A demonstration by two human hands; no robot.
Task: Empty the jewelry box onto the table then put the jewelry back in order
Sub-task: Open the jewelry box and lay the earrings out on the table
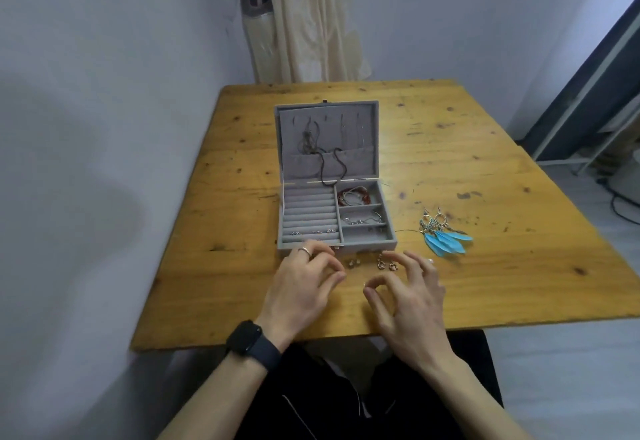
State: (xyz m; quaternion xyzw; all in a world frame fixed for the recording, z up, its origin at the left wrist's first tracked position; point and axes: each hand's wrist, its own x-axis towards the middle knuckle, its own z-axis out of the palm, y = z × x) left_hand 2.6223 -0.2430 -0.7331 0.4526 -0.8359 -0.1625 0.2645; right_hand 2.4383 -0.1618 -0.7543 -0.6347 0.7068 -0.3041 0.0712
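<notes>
The grey jewelry box (388, 239) stands open at the table's middle, its lid upright with dark necklaces (309, 143) hanging inside. A few small studs (313, 231) sit in the ring rolls on the left. On the right, one compartment holds red bracelets (353, 196) and another holds a silver bracelet (363, 219). Small earrings (384, 264) lie on the table in front of the box. My left hand (304, 287) hovers by the box's front with loosely curled fingers and nothing seen in it. My right hand (405, 296) pinches thumb and forefinger on a tiny glinting earring, its other fingers spread.
A pair of blue feather earrings (445, 235) lies to the right of the box on the wooden table (485, 169). The wall and a curtain (304, 17) stand behind the table. Its near edge is at my lap.
</notes>
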